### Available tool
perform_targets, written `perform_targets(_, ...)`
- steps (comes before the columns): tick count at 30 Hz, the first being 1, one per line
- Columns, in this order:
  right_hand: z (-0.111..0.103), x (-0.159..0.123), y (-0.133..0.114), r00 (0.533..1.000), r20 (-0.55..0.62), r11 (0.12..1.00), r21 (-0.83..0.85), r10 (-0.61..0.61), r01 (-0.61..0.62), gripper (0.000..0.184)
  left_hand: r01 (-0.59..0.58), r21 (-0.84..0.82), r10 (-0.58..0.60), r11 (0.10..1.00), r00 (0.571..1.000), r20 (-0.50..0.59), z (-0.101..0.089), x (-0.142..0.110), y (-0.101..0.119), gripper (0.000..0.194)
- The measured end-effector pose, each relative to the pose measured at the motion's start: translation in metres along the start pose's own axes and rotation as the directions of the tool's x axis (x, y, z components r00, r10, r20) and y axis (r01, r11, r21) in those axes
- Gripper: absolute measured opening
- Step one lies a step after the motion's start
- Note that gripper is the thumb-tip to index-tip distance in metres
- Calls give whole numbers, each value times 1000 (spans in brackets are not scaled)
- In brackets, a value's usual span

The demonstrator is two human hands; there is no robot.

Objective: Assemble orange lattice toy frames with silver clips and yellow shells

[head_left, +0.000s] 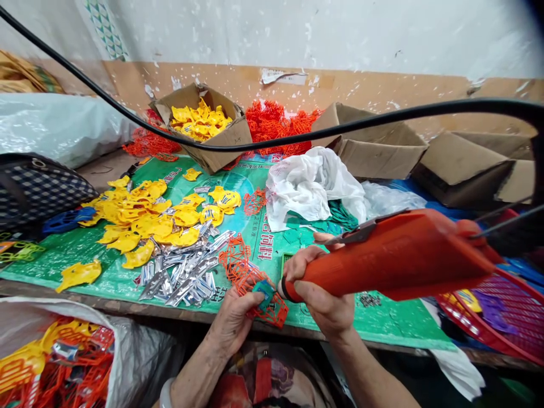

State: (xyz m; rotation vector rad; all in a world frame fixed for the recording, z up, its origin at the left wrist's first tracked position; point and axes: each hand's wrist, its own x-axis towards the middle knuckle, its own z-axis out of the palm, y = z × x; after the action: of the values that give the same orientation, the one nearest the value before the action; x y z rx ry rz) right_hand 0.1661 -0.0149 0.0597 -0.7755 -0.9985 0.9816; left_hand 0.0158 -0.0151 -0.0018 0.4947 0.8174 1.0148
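Note:
My right hand (325, 300) is wrapped around the front of a large orange electric screwdriver (395, 255), which lies nearly level with its tip to the left. My left hand (233, 317) is closed on an orange openwork plastic frame (276, 313), the thumb pressing on a small teal plastic piece (264, 292) set on it. The tool's tip is close beside the teal piece; whether they touch I cannot tell. More orange frames (236, 255) lie just beyond my left hand. Left of them is a heap of shiny silver pieces (182, 283) beside yellow plastic parts (148, 221).
A black cable (238, 148) sags across the view. Cardboard boxes (229, 150) line the wall, one full of yellow parts. A white cloth bag (297, 187) spills teal pieces. Small screws (369, 300) lie under the tool. A red basket (480, 323) stands right, an open sack (131, 351) lower left.

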Motion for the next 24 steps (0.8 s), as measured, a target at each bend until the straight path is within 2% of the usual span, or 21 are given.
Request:
perform_targets(4,-1,-1,-7,999,44,1000,-1,-24,24,35,-18,15,17,1000,999,42,0,-1,0,24)
perform_targets(7,-3,4,-20,997,59,996,69,-56,52,43,-24,-7,24,1000,998,59,-1,-1,0,30)
perform_targets(10,-6,12,-32,998,15,991,116,-67,65,54,-1,-25,2,1000,999,42,-4,-2,1,33)
perform_targets(13,-15,22,-37,997,-48,996,48,-67,69,59,20,-28,-20,999,1000,6,-4,-2,2,32)
perform_targets(15,-23,29,-33,993,-89,997,-20,-72,70,52,22,-27,-23,999,999,-26,-2,-2,3,34)
perform_targets(19,-43,44,-17,977,-163,979,-173,-140,111,16,28,-15,-28,999,999,-29,1,-3,5,41)
perform_targets(24,-59,60,1,965,-197,958,-260,-174,120,12,52,39,-53,998,999,5,-1,-1,6,32)
